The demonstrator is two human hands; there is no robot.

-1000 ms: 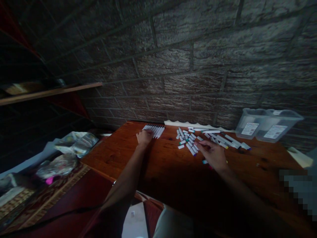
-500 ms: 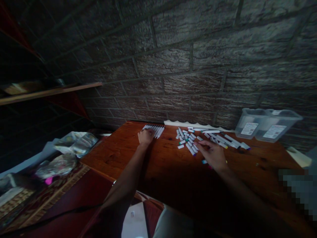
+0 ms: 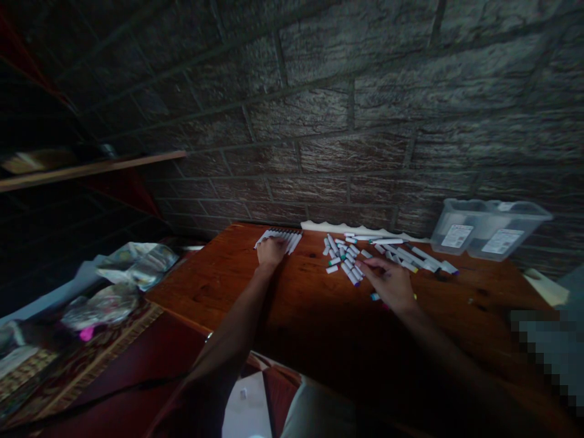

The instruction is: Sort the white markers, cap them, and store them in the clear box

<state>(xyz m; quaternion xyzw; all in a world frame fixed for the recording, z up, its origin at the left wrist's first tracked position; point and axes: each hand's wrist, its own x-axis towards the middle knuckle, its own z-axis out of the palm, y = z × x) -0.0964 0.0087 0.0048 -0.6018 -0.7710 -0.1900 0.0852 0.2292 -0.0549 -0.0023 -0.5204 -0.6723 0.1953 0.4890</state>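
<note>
My left hand (image 3: 271,252) rests at the near left end of a tidy row of white markers (image 3: 292,241) on the wooden table (image 3: 205,277). Its fingers are curled closed over a white marker at that end, mostly covered by the hand. To the right lies a loose heap of short white marker caps (image 3: 350,254) with coloured ends. At the heap's right edge, my right hand (image 3: 391,285) has its thumb and fingers drawn together; what lies between them is too dark and small to name. Beyond it, several white markers (image 3: 426,260) are scattered.
Two joined clear plastic containers (image 3: 490,234) with labels stand at the back right. A white wavy-edged strip (image 3: 328,227) lies along the brick wall (image 3: 319,152). Plastic bags (image 3: 137,264) sit to the left, below a wooden shelf (image 3: 150,160).
My left hand has shifted slightly at the row, and a marker's end now shows at its left. My right hand stays by the heap, almost unmoved.
</note>
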